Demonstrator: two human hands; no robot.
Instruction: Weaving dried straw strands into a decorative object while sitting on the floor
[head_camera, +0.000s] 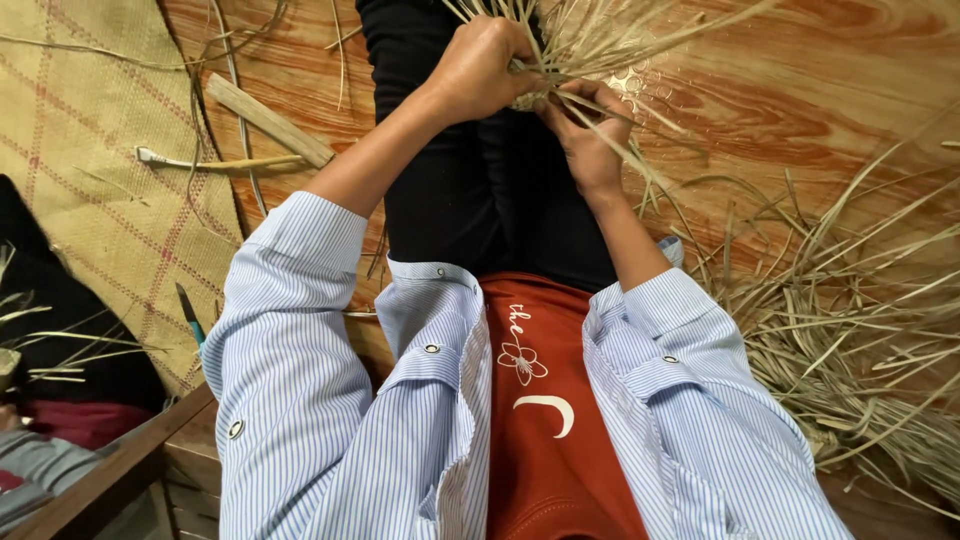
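My left hand (482, 66) is closed around a bunch of pale dried grass strips (590, 35) near the top of the view, above my black-trousered legs. Just right of it, my right hand (588, 140) pinches single strips of the same bunch between its fingers. The strips fan out upward and to the right from both hands. Both sleeves of my blue striped shirt are rolled up.
A large pile of loose dried strips (850, 330) lies on the wood-grain floor at the right. A woven mat (90, 150) covers the left, with a wooden stick (268, 120), a thin white-tipped stick (215, 161) and a small green-handled tool (190, 313) near it.
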